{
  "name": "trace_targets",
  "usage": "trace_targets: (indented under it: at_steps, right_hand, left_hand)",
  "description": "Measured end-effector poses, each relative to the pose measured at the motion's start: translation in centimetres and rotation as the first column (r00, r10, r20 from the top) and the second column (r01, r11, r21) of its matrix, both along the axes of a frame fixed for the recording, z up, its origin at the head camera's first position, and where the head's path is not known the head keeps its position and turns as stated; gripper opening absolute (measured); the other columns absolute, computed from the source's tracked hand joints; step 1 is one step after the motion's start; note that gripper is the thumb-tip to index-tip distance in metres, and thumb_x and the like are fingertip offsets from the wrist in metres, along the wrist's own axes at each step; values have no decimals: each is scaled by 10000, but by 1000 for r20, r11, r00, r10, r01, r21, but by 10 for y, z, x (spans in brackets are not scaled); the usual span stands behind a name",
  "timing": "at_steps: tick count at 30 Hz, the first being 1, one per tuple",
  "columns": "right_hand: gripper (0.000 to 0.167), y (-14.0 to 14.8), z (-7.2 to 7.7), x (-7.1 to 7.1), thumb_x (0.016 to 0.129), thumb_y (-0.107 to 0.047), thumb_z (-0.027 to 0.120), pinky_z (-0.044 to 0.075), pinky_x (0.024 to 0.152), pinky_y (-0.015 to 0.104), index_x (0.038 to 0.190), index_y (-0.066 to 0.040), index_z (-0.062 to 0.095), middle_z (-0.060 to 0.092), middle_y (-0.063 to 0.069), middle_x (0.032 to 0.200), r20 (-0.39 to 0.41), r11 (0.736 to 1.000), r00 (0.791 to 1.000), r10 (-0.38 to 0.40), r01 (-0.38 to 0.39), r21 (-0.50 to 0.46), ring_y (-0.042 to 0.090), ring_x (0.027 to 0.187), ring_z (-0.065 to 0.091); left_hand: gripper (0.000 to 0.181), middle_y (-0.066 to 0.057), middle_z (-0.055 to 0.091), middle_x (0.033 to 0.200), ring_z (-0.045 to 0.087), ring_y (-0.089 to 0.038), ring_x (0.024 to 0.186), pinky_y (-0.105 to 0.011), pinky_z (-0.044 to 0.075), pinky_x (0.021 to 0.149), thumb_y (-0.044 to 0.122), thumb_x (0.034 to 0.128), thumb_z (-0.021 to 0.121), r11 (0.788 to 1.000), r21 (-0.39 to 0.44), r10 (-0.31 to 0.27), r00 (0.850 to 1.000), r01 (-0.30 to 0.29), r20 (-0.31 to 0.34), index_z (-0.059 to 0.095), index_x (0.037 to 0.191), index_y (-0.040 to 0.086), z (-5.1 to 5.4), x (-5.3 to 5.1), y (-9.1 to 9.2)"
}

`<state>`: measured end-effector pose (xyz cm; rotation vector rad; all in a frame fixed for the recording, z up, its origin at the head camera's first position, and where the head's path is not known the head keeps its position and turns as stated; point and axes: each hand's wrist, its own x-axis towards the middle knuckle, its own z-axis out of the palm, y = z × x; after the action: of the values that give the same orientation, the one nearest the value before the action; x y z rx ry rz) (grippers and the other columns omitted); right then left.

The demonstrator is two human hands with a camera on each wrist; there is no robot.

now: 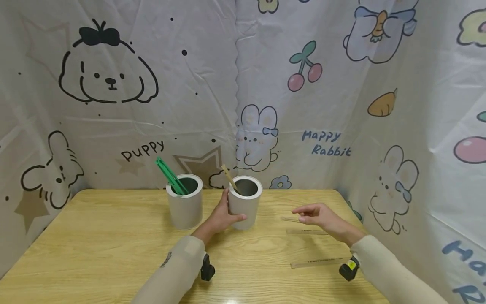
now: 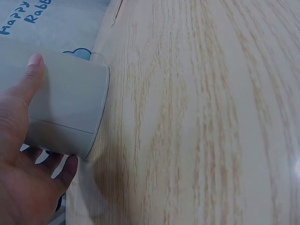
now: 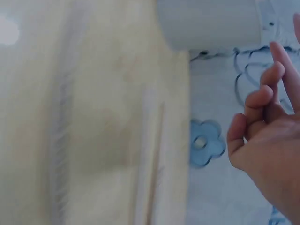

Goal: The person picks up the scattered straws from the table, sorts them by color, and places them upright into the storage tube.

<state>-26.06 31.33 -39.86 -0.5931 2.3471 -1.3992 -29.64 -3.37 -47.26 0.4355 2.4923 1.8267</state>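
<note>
Cartoon-printed fabric (image 1: pixel 190 84), lettered with puppy and rabbit slogans, walls in the wood-grain table (image 1: pixel 114 240) where you work with both arms stretched forward. Your left hand (image 1: pixel 223 217) is curled around a pale pot (image 1: pixel 248 206), thumb across the near wall and fingers wrapped round the other side; the grip, low on the wall, appears meant to steady the upright pot while leaving its mouth clear. A tan stick (image 1: pixel 229 175) rises from that mouth, leaning toward your left-hand side. Just left of the same hand stands a matching pot (image 1: pixel 184 212) with a bunch of green sticks (image 1: pixel 168 175) tilted against its rim, perhaps set apart so that each colour has its own container. Your right hand (image 1: pixel 322 217) hovers to the right, fingers loosely bent, thumb and forefinger parted, with nothing visibly held. A thin strip (image 1: pixel 290 218) lies by its thumb; whether they touch, you cannot tell. Nearer you, below that hand, lie a middle strip (image 1: pixel 303 231) and a front strip (image 1: pixel 317 262), both see-through with dark print, roughly side by side, presumably spaced for easy picking; their contents are too faint to name.
</note>
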Motion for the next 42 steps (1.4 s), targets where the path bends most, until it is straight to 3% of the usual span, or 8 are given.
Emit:
trace_targets:
  at_steps: [2,6,12,19,26,33,39,42]
  right_hand:
    - [451,16,-10,9,988,-188,655,530,902,234,1335,90,583,658,59,1212,12,999,999,35,-35,39,56,1047,601]
    - [361,41,-32,24,965,-138,679,518,829,206,1249,84,651,680,170,1229,29,988,992,120,-122,97,60,1012,611]
    - [270,68,-57,35,935,-94,708,515,894,166,1162,52,708,696,214,1138,5,980,983,186,-186,68,32,1022,641]
    - [212,74,-72,39,899,-62,738,496,872,191,1079,51,735,705,235,1042,-88,971,967,238,-236,23,129,961,656]
    - [102,70,-80,41,866,-82,762,463,749,221,919,4,742,687,209,905,-173,978,963,209,-206,36,76,832,599]
    - [120,60,-62,35,901,-64,734,515,660,195,936,50,718,706,-34,888,-89,996,992,85,-83,29,-6,770,589]
    - [269,28,-21,20,938,-103,708,461,615,187,1012,154,675,667,-129,902,-117,999,992,-40,38,-25,9,718,519]
    - [159,3,3,11,950,-110,697,502,708,191,1000,40,719,668,-130,909,-115,990,986,-120,109,-93,27,789,573]
  left_hand:
    - [1085,-215,335,1616,365,-434,1476,-611,283,1210,131,801,867,1000,0,-3,1000,3,3,127,1595,147,0,0,0]
    - [1088,-218,350,1607,379,-441,1465,-618,290,1203,137,798,870,1000,-7,0,1000,0,2,129,1594,151,0,0,0]
    - [1081,-218,355,1605,384,-447,1460,-627,292,1198,142,803,868,1000,-6,-2,1000,2,9,134,1596,161,-1,-1,0]
    - [1091,-216,356,1605,376,-446,1464,-634,287,1197,161,806,868,1000,-23,-5,1000,5,17,119,1599,170,0,0,-1]
    - [1083,-200,353,1609,372,-436,1471,-633,283,1200,161,808,867,1000,-19,-9,1000,9,21,126,1597,181,1,1,-1]
    - [1091,-214,327,1622,352,-436,1483,-623,271,1212,166,813,863,1000,-28,1,999,0,37,110,1602,162,2,2,-1]
    - [1083,-223,336,1616,364,-445,1473,-626,272,1209,140,811,861,1000,-9,-3,1000,3,29,116,1598,142,3,2,-1]
    - [1080,-227,340,1613,372,-446,1467,-623,277,1208,133,810,861,1000,-2,-7,1000,7,21,119,1595,134,3,2,-2]
